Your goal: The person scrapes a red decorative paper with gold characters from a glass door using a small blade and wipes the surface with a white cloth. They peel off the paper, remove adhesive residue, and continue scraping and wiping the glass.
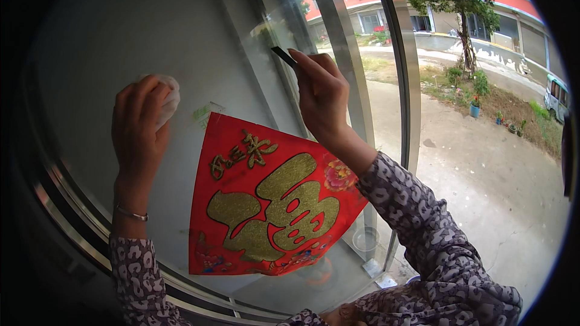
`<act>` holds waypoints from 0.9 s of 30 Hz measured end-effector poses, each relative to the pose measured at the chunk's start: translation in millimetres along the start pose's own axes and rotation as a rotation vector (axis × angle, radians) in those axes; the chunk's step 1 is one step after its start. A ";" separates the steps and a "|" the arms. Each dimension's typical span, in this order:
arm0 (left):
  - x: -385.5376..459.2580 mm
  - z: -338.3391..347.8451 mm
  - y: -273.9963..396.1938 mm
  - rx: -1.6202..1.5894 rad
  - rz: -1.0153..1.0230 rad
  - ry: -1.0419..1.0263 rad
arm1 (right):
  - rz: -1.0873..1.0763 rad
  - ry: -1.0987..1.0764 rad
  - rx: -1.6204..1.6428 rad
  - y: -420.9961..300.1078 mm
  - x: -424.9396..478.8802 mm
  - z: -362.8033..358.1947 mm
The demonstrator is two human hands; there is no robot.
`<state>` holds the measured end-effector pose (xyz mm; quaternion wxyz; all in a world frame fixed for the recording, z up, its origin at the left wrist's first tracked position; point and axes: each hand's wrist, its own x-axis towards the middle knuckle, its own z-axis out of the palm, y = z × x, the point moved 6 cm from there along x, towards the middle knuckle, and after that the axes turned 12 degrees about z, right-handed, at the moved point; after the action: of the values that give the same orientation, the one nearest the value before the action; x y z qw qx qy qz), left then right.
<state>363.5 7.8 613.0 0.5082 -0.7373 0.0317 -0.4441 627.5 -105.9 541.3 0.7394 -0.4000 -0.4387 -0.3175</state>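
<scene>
My left hand point(140, 117) is raised at the left with a white cloth or wad point(168, 104) bunched under its fingers, against a glass pane point(195, 54). My right hand point(321, 90), higher and to the right, grips a thin dark flat strip point(283, 56), perhaps a scraper blade; its far end points up and left. Between and below the hands, a red paper poster point(199, 217) with gold characters and printed flowers is on the glass; my right forearm covers its right corner. Beside its top corner are faint green marks point(201, 111) on the pane.
A metal door or window frame point(408, 99) runs down on the right. Beyond it lie paved ground point(476, 199), a tree point(464, 27), potted plants point(475, 107) and part of a van point(556, 95). Metal rails point(68, 210) curve along the lower left.
</scene>
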 end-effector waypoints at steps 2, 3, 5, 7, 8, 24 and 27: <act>-11.7 -1.1 -0.6 -0.001 -0.017 0.007 | -0.064 0.052 -0.122 2.5 4.6 7.1; -18.6 -4.8 -2.6 0.008 -0.026 0.002 | -0.064 0.046 -0.134 0.2 2.6 12.2; -32.4 -10.6 -6.1 -0.001 -0.049 -0.005 | -0.066 0.034 -0.163 -4.5 -3.7 20.1; -43.9 -11.4 -7.3 0.002 -0.061 -0.002 | -0.208 0.031 -0.170 -18.6 -15.8 28.3; -49.3 -10.8 -8.1 0.013 -0.060 0.005 | -0.227 0.012 -0.184 -20.7 -16.8 30.2; -55.5 -20.8 -15.6 0.044 -0.032 0.048 | -0.253 -0.025 -0.245 -40.5 -18.2 44.5; -53.6 -22.7 -15.7 0.040 -0.033 0.056 | -0.230 0.057 -0.288 -36.8 -4.0 33.8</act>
<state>309.2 25.6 593.8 0.5145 -0.7145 0.0251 -0.4735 582.2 -93.6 559.1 0.6455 -0.4396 -0.4105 -0.4707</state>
